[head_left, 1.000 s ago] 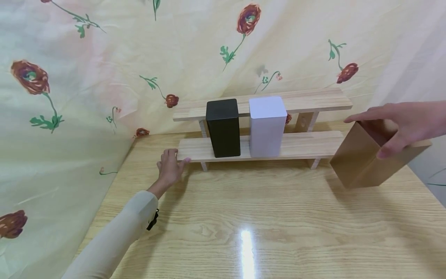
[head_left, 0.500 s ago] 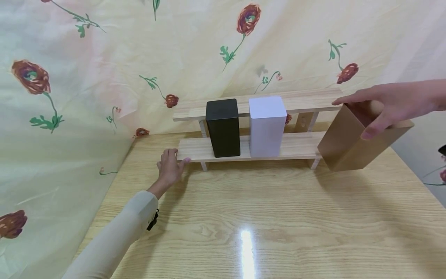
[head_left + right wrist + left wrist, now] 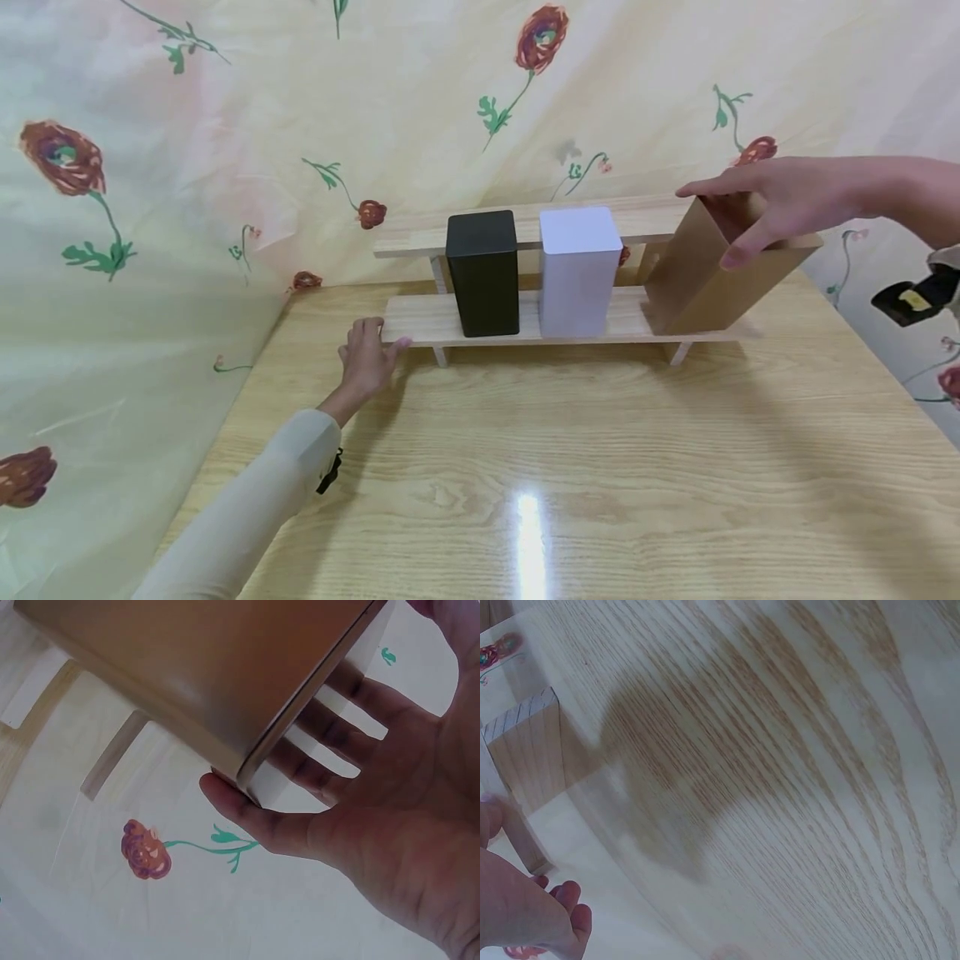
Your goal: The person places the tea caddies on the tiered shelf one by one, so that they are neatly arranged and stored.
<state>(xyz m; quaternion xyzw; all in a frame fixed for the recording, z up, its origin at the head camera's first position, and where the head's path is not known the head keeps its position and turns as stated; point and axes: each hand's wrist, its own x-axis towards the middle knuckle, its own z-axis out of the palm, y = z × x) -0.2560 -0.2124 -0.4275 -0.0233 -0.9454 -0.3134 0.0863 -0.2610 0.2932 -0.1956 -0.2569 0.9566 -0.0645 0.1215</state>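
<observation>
Two square canisters, a black one (image 3: 483, 283) and a white one (image 3: 576, 287), stand upright on the lower board (image 3: 626, 315) of a two-tier wooden rack. My right hand (image 3: 806, 196) holds a tall gold-brown canister (image 3: 693, 271) by its top end, tilted, over the right part of that board. Whether its base touches the wood I cannot tell. In the right wrist view, the thumb and fingers of the hand (image 3: 397, 795) pinch the end of the canister (image 3: 202, 667). At the rack's left end my left hand (image 3: 366, 362) grips the lower board's edge.
The upper board (image 3: 412, 237) of the rack runs behind the canisters. Beneath lies a light wood-grain table (image 3: 450, 450) with a bright glare streak near the front. A flower-patterned sheet (image 3: 420, 100) hangs behind and along the left side.
My right hand has carried the gold-brown canister leftward and up, from beside the rack to over the right end of its lower board. The left hand has stayed on the rack.
</observation>
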